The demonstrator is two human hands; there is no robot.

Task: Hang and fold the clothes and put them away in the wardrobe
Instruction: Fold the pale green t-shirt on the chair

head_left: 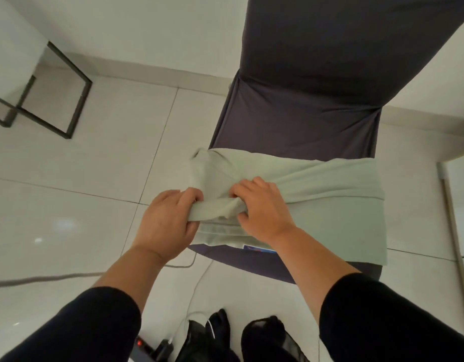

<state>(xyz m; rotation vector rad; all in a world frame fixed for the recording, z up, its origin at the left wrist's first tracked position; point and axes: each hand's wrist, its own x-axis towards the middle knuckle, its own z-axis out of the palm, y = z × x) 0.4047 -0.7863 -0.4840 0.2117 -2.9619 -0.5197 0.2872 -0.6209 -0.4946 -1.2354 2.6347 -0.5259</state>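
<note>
The pale green garment (pixel 317 184) is lying across the dark chair (pixel 299 121) seat, mid-fold. Left hand (pixel 165 220) and right hand (pixel 262 207) are each pinching a bunched fold between curled fingers and thumb. Next, probably, carrying that fold over and flattening it.

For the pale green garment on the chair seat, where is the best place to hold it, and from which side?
Probably the bunched fold at the near edge of the pale green garment, where the left hand and right hand already grip it. Come from the front of the chair: the backrest blocks the far side.
</note>
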